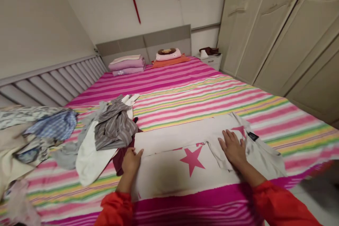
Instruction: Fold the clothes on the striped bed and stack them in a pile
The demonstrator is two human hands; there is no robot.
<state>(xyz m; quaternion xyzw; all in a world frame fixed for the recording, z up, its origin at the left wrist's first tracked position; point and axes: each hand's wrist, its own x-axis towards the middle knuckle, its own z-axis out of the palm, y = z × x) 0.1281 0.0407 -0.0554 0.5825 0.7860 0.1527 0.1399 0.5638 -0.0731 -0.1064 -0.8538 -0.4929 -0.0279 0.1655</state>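
A white long-sleeved shirt with pink stars [164,173] lies partly folded on the bed in front of me, its sides turned inward and a sleeve laid over the top. A black label [253,136] shows near its right end. My left hand [131,160] pinches the shirt's left edge, thumb on top and fingers curled at the border. My right hand [233,147] rests flat on the folded sleeve, palm down and fingers spread. Just beyond my left hand lies a grey striped garment [113,125] on a heap of clothes.
The striped bedspread [185,99] spreads under everything. More clothes [50,127] are piled at the far left by a slatted rail [60,76]. Folded bedding [128,64] and a pink pillow [168,55] sit at the headboard. A wardrobe [265,24] stands at right, beside a nightstand [214,60].
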